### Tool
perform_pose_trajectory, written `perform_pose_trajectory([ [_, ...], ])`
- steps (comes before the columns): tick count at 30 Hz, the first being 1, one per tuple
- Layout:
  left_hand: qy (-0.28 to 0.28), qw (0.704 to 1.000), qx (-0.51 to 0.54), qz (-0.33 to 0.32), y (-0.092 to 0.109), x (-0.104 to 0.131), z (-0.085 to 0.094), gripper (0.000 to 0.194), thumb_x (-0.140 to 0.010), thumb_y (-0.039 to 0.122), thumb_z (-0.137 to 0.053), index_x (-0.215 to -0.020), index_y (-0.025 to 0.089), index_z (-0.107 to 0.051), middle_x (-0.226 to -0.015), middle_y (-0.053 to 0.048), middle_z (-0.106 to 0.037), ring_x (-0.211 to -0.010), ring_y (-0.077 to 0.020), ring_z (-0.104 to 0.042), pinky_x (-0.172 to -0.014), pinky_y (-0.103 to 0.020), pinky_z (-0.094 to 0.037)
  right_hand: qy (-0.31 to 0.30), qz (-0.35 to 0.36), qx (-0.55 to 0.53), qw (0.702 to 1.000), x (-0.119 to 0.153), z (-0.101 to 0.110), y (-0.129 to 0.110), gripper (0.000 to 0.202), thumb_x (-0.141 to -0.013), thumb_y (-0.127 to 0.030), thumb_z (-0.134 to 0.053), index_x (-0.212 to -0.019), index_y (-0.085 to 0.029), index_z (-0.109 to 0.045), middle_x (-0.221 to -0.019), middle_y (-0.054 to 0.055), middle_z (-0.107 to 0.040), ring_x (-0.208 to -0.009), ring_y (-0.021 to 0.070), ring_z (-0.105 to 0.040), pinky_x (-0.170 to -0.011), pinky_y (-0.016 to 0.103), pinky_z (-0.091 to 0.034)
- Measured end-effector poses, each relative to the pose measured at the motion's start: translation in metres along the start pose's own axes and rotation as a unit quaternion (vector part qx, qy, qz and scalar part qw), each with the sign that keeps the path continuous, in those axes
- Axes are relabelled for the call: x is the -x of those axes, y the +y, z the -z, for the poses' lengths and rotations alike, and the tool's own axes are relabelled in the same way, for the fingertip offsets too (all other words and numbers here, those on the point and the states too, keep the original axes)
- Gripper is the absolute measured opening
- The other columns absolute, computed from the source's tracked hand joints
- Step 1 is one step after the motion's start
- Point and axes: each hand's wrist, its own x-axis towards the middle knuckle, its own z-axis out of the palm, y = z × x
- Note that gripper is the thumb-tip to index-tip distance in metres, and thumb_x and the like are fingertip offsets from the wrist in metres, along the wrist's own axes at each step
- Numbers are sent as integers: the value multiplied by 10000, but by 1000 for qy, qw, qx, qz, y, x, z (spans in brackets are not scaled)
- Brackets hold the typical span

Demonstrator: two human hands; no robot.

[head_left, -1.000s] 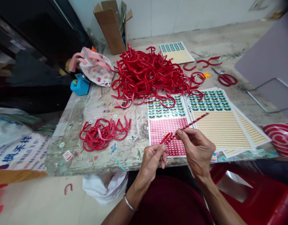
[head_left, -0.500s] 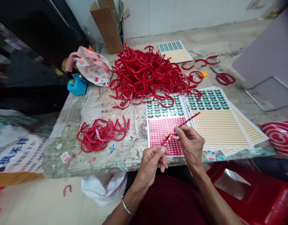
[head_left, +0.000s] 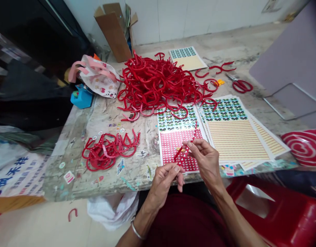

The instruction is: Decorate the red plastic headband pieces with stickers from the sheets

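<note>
My left hand (head_left: 168,178) is closed, thumb against fingers, on a narrow red plastic strip (head_left: 178,155) that points up and right. Between the thumb and fingers of my right hand (head_left: 206,158) is a thin red sticker strip (head_left: 195,129) with white marks; its free end curves upward. Its lower part runs toward my left fingertips, close to the plastic strip; whether the two touch I cannot tell. Both hands are over a sticker sheet (head_left: 166,145) with green-and-blue pictures above and red rows of white hearts below.
A big heap of curved red strips (head_left: 158,82) lies behind the sheet, a smaller pile (head_left: 110,154) to the left. More sticker sheets (head_left: 235,140) overlap at right. Red-handled scissors (head_left: 241,85), a blue tape dispenser (head_left: 81,97), a cloth bag (head_left: 100,77) and a cardboard box (head_left: 114,37) stand around.
My right hand has moved left and slightly down, closer to my left hand. The sticker strip's free end now points more steeply upward. The whole view has shifted slightly.
</note>
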Motion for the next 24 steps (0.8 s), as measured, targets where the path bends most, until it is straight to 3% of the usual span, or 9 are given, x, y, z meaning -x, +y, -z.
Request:
perform_pose_trajectory([
  [6,-38,990,-114,-74,21,-5,-2,244,-865,304,-515,-918,114,-658,-800,-65,-654,-745,-151,-592,-784,-286,-448,-7,93,46,995,9,-6,-8,104,-748,-246,-680,-781,-186,-603,-839,36,-716,-788,157,-671,-681,251,-538],
  [8,-57,986,-133,-89,32,-8,-6,256,-865,319,-509,-942,119,-650,-818,-64,-647,-756,-156,-586,-778,-287,-451,-17,102,61,993,15,-9,-8,98,-752,-257,-673,-794,-195,-609,-860,41,-717,-747,165,-672,-620,262,-546],
  [11,-78,983,-147,-76,42,-11,-11,297,-877,360,-467,-820,120,-633,-753,-47,-603,-695,-140,-556,-705,-260,-450,-26,125,97,987,23,-10,-3,87,-763,-264,-658,-817,-204,-623,-886,48,-717,-712,175,-674,-562,273,-550],
  [15,-39,981,-177,-66,43,-11,-13,322,-870,378,-472,-672,139,-555,-621,14,-477,-562,-89,-422,-561,-207,-360,-26,166,143,975,23,-7,1,105,-768,-228,-650,-870,-209,-665,-913,44,-710,-773,177,-670,-657,297,-564],
  [20,8,978,-183,-99,36,-7,-12,255,-863,336,-494,-812,129,-633,-649,17,-473,-584,-90,-364,-551,-209,-301,-21,175,142,974,21,-7,1,124,-757,-212,-662,-875,-220,-698,-1010,53,-690,-898,191,-645,-694,290,-556],
  [24,44,973,-202,-100,30,-7,-10,276,-864,363,-486,-813,142,-644,-602,25,-451,-547,-90,-336,-530,-217,-276,-17,142,117,983,21,-9,5,99,-750,-235,-670,-840,-215,-709,-944,53,-709,-844,193,-658,-673,294,-550],
])
